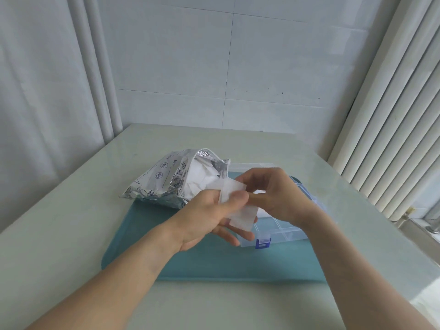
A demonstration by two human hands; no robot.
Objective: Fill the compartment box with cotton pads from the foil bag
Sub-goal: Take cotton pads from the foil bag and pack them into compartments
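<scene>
The fingers (240, 195) of the left hand (209, 217) are curled round a small stack of white cotton pads (241, 214), the thumb pressed across the top pad and the other fingers cupped underneath. The right hand (277, 194) meets it from the other side: its fingers are bent inward, and the fingertips touch the upper edge of the same pads, though whether they actually pinch a pad I cannot tell, as the hand hides its own tips. Both hands hang together just above the near left part of the box (285, 231).

The box is clear plastic with a blue latch (262, 243) at its near edge; its lid stands open at the back. The compartments I can see near the front look bare, while something white shows in one just under the right hand.

To the left of the hands lies the foil bag (164, 184), on its side with its mouth gaping toward the box, and it is stuffed with more white pads. Bag and box both sit on a teal tray (214, 263), which rests on a pale table (59, 222).
</scene>
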